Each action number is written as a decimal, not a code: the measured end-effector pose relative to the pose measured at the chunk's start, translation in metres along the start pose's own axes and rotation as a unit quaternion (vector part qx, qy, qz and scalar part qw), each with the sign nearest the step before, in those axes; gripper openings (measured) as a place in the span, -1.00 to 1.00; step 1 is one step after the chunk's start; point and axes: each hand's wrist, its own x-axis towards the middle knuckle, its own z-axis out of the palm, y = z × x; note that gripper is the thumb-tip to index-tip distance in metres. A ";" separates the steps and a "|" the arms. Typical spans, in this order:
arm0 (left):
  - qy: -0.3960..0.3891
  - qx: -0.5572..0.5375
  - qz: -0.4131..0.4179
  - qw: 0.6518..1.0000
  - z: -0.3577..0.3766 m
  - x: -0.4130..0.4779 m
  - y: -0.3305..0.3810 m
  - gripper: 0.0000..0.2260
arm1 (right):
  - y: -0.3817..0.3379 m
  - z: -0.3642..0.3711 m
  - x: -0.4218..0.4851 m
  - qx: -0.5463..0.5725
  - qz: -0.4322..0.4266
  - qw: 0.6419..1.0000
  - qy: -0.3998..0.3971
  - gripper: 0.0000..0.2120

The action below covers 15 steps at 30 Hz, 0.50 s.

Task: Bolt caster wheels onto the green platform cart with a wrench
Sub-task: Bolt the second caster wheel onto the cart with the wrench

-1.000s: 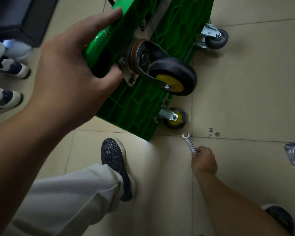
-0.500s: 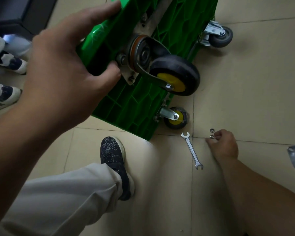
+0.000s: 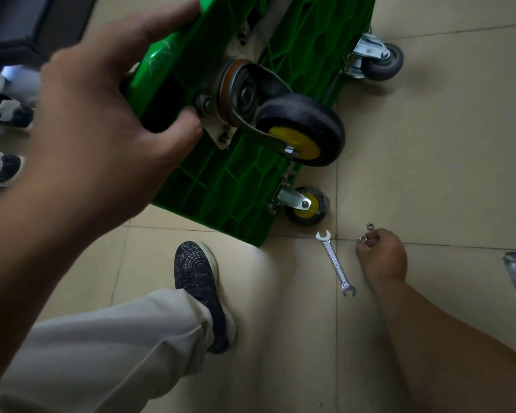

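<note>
The right hand (image 3: pixel 382 257) has let go of the slim silver open-ended wrench (image 3: pixel 335 263). The wrench now lies flat on the beige floor tiles (image 3: pixel 444 150), just off the near corner of the green ribbed plastic platform cart (image 3: pixel 221 186). The hand has moved past the wrench, farther from the cart. Its fingers are curled together and the tips pinch a small silver nut (image 3: pixel 363 238). A second loose nut (image 3: pixel 370 226) lies just beyond it.

The cart is tipped up, showing its honeycomb underside. A large black caster wheel with a yellow hub (image 3: pixel 304 129) sits on a steel swivel plate against that underside. A smaller yellow-hubbed caster (image 3: pixel 307 205) is at its lower corner and a grey caster (image 3: pixel 382 62) at the far one. The left hand (image 3: pixel 102 129) still grips the cart's rim, fingers over the edge and thumb beside the plate's bolt.
</note>
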 end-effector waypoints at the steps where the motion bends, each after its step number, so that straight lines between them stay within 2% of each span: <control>1: -0.007 -0.015 0.011 1.000 0.001 0.001 -0.002 -0.45 | -0.011 -0.003 -0.004 0.033 -0.009 0.999 0.009 -0.91; 4: 0.006 -0.036 0.013 0.999 0.002 -0.001 0.005 -0.43 | -0.071 -0.021 -0.015 0.187 -0.046 0.981 -0.012 -0.88; 7: 0.003 -0.045 0.010 0.999 0.001 -0.002 0.010 -0.39 | -0.142 -0.058 -0.024 0.272 -0.143 0.952 0.010 -0.86; 11: 0.004 -0.050 0.000 0.999 -0.003 -0.003 0.010 -0.36 | -0.197 -0.124 -0.046 0.251 -0.278 0.926 0.036 -0.81; 15: -0.003 -0.046 -0.014 0.999 -0.004 -0.004 0.014 -0.34 | -0.205 -0.173 -0.068 0.216 -0.332 0.916 0.068 -0.79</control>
